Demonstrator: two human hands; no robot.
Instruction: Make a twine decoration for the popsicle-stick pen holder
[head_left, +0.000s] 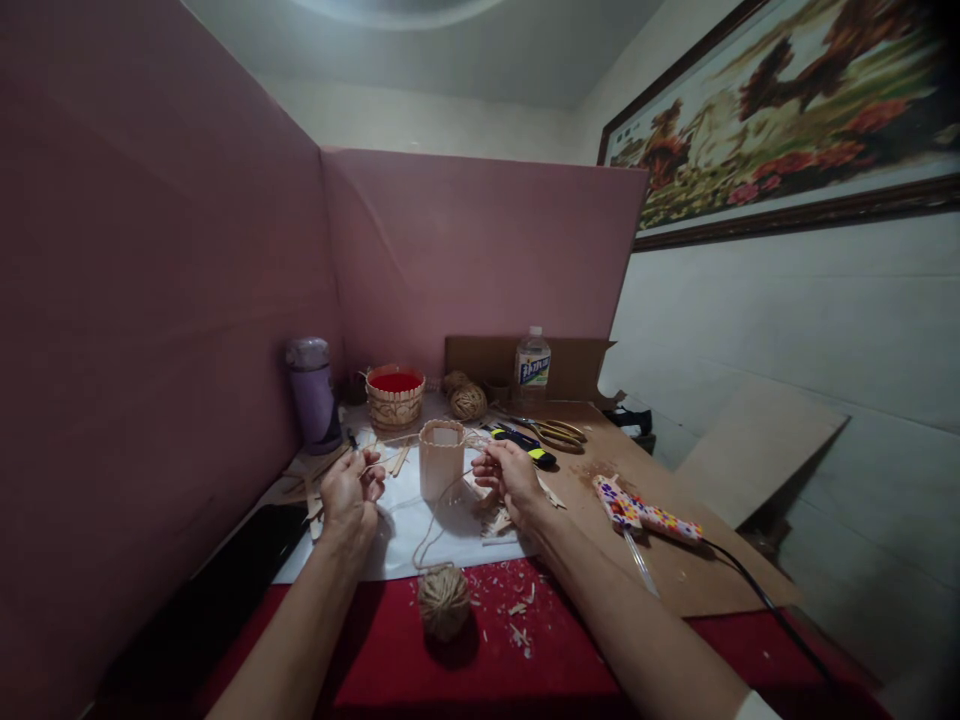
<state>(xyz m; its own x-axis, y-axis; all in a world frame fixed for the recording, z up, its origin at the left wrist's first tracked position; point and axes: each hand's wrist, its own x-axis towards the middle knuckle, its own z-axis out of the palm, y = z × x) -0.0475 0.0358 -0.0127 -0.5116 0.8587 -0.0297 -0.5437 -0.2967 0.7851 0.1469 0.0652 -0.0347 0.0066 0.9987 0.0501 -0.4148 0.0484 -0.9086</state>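
Note:
Between my hands a small pale wooden cup [441, 465] with a scalloped rim stands upright on the white sheet [405, 555]. My left hand [351, 492], left of the cup, pinches a strand of twine [394, 440] that runs toward the cup's upper part. On the other side my right hand [510, 478] has its fingers closed on the twine too. A slack length drops from the right hand to a twine ball [444, 602] on the red cloth in front. Whether the strand goes fully round the cup's back is hidden.
Behind stand a purple bottle [311, 395], a wooden basket with red inside [395, 400], more twine balls [469, 400] and a clear bottle [533, 362]. Scissors [559, 433], a yellow-black cutter [541, 458] and a flowered glue gun [645, 510] with its cord lie right. Wood scraps [519, 632] litter the cloth.

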